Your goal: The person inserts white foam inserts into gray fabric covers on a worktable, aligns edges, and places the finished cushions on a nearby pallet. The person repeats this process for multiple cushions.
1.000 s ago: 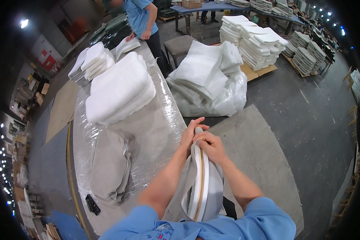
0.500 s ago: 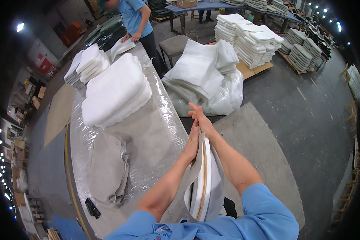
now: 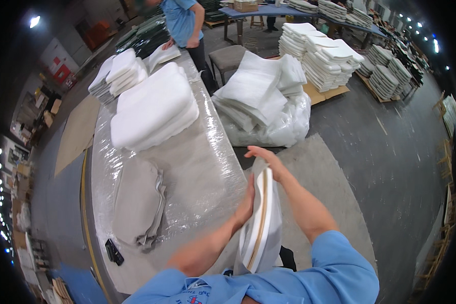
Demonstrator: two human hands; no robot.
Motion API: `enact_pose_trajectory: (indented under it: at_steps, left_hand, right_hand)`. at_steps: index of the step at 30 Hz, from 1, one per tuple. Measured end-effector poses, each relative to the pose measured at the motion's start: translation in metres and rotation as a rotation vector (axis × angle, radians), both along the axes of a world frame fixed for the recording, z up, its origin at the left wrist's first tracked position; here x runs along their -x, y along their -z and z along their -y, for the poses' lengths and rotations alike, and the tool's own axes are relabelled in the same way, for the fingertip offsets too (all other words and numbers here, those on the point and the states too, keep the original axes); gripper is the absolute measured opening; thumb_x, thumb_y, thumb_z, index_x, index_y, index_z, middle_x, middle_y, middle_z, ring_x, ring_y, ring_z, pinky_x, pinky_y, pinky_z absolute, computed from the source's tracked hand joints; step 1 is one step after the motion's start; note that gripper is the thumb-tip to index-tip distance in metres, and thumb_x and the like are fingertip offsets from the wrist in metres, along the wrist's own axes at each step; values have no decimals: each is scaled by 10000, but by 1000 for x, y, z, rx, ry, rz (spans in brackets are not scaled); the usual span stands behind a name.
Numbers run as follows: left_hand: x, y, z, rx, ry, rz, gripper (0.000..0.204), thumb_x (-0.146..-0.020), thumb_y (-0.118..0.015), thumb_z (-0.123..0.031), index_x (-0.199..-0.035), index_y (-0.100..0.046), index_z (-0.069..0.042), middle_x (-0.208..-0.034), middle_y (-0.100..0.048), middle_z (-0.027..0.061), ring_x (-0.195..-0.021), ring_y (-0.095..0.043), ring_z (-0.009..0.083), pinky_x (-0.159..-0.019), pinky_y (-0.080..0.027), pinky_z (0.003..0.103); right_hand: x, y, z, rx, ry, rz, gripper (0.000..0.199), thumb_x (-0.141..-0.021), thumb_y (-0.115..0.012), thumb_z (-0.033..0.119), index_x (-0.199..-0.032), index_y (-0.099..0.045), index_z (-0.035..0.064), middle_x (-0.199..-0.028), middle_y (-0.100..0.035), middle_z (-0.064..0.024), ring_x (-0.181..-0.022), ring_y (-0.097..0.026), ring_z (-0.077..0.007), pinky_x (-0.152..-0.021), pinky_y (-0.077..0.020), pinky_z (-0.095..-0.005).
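A cushion [image 3: 258, 223] in a light grey fabric cover stands on edge against my front, a white filling and a tan strip showing along its opening. My left hand [image 3: 249, 195] lies flat along its left side, fingers seen edge-on. At the far end, my right hand [image 3: 269, 158] touches the cover with stretched fingers pointing left. Left of my arms, a pile of grey fabric covers [image 3: 137, 202] lies on the plastic-wrapped table [image 3: 207, 137]. Thick white pads [image 3: 152, 109] are stacked farther up the table.
A small black object [image 3: 114, 252] lies near the table's left edge. Beyond my hands sits a clear plastic bag [image 3: 289, 121] with white sheets [image 3: 253, 86] on top. White pads [image 3: 319, 55] are stacked on cardboard behind it. A person in blue [image 3: 185, 25] stands at the table's far end.
My hands have come apart from their pressed-together position at the cushion's far end and moved nearer to me. The view has shifted a little. The other person's arm has changed position.
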State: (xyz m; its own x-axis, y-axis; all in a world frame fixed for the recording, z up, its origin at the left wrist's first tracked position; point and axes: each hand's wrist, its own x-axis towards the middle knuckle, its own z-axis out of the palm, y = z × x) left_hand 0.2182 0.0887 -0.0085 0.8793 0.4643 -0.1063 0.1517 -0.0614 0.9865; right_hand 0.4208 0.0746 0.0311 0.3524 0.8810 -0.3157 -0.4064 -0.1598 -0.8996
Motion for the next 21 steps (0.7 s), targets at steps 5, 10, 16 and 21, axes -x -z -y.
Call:
enact_pose_trajectory:
  at_steps: [5, 10, 16, 21]
  left_hand:
    - [158, 12, 87, 125, -9, -385, 679, -1119, -454, -436, -1603, -344, 27, -1685, -322, 178, -1517, -373, 319, -1263, -266, 385]
    - [208, -16, 99, 1092, -440, -359, 690, -1063, -588, -420, -1553, -422, 37, -1558, -502, 172, -1407, -506, 292, -1196, -379, 414]
    - [230, -80, 32, 337, -662, -99, 528, -1037, -677, -298, -1425, -540, 33, -1280, -664, 109, -1147, -625, 190, -1001, -495, 331]
    - [280, -111, 36, 87, -843, 33, 438, -1094, -563, -376, -1175, -720, 25, -1054, -716, 51, -972, -617, 125, -906, -467, 284]
  right_hand:
    - [-47, -22, 106, 155, 23, -117, 456, -980, -596, 403, -1342, -688, 141, -1231, -670, -65, -1146, -633, -197, -1023, -507, -358]
    - [-49, -32, 192, 380, 100, 16, 509, -963, -575, 309, -1441, -623, 143, -1380, -638, -88, -1261, -597, -222, -1062, -487, -378]
    - [4, -36, 234, 257, 145, 134, 493, -1015, -565, 354, -1407, -618, 59, -1326, -664, -92, -1254, -589, -221, -1048, -465, -390]
    - [82, 2, 228, -28, 467, 71, 578, -1078, -507, 496, -1255, -675, -28, -1206, -707, -85, -1126, -616, -198, -956, -457, -369]
